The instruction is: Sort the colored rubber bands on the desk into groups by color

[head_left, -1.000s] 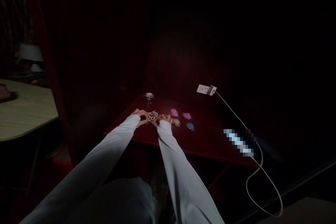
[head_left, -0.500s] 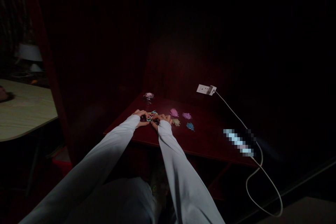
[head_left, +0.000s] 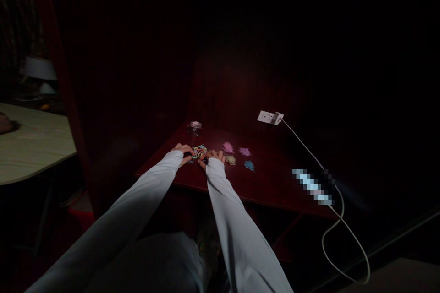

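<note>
A mixed heap of small coloured rings (head_left: 199, 151) lies on a dark red table (head_left: 275, 183). My left hand (head_left: 183, 152) rests at the heap's left side with curled fingers touching the rings. My right hand (head_left: 212, 155) sits at the heap's right side, fingers bent and pinched into the rings. Both arms wear long pale sleeves. To the right lie sorted little piles: pink (head_left: 228, 147), purple (head_left: 244, 151), yellowish (head_left: 231, 160) and blue (head_left: 249, 165). The scene is dim, so I cannot make out exactly what each hand grips.
A small glass jar (head_left: 195, 127) stands behind the heap. A white wall socket with a plug (head_left: 271, 117) feeds a white cable (head_left: 343, 210) running to a blurred object (head_left: 313, 186) at the table's right edge. A pale wooden table (head_left: 30, 146) stands at left.
Both hands have stayed at the heap with only slight finger shifts; the rings between them have shifted a little.
</note>
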`<state>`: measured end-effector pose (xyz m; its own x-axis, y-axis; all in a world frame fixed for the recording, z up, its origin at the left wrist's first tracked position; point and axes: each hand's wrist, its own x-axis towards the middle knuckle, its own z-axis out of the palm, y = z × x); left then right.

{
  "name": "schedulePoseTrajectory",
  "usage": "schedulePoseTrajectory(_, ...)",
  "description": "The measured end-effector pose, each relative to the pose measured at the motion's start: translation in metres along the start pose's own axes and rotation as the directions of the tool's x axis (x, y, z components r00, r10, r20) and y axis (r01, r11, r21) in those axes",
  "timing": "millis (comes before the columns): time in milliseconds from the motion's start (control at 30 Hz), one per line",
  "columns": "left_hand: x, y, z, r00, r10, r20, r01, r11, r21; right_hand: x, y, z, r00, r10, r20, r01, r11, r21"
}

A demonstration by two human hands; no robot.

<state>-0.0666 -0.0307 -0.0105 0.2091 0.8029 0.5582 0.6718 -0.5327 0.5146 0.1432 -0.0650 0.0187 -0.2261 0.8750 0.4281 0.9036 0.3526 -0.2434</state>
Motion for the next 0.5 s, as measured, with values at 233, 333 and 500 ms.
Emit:
schedulePoseTrajectory(233, 0.013, -0.027, 0.009, 0.997, -0.056, 0.062, 0.058, 0.998, -0.028, 0.000, -0.001, -0.001, 0.999, -0.036, 0.010, 0.036, 0.999, 0.012)
schedulePoseTrajectory(333, 0.016, -0.034, 0.009, 0.997, -0.065, 0.052, 0.067, 0.997, -0.043, 0.001, -0.001, 0.000, 1.000, -0.022, 0.009, 0.022, 0.999, 0.035)
schedulePoseTrajectory(500, 0.016, -0.031, 0.006, 0.997, -0.080, 0.022, 0.081, 0.995, -0.058, 0.000, 0.000, 0.000, 1.000, -0.002, -0.029, 0.004, 0.998, 0.058)
